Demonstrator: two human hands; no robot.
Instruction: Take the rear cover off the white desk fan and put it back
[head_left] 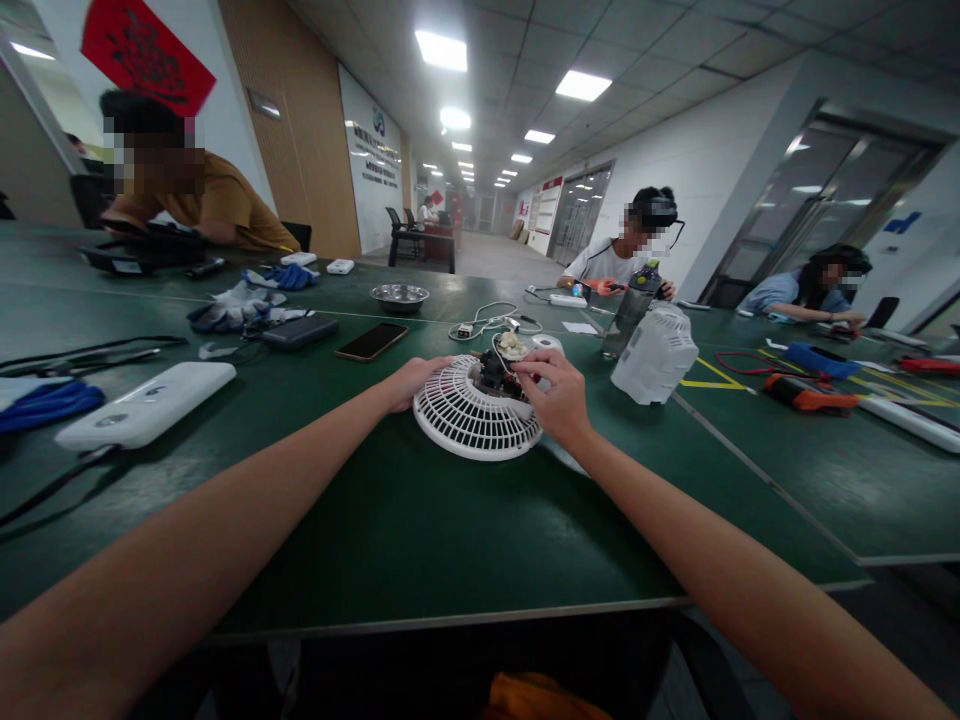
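A round white fan grille point(471, 428) lies on the green table in front of me, with a dark motor point(493, 372) and wires exposed at its middle. My left hand point(414, 382) grips the grille's left rim, thumb on top. Over the right side of the motor, my right hand point(553, 392) has its thumb and forefinger pinched together; what is between them is too small to make out. Just behind the motor is a cream-coloured part point(512, 345) with wires at it. A white cable point(487, 318) with a plug lies loosely coiled beyond the grille.
A white plastic housing point(656, 355) and a water bottle point(628, 318) stand to the right. Leftward are a phone point(373, 341), a metal bowl point(400, 297), a white power bank point(150, 402) and gloves point(238, 305). An orange multimeter point(810, 393) lies far right. Other people sit around the table.
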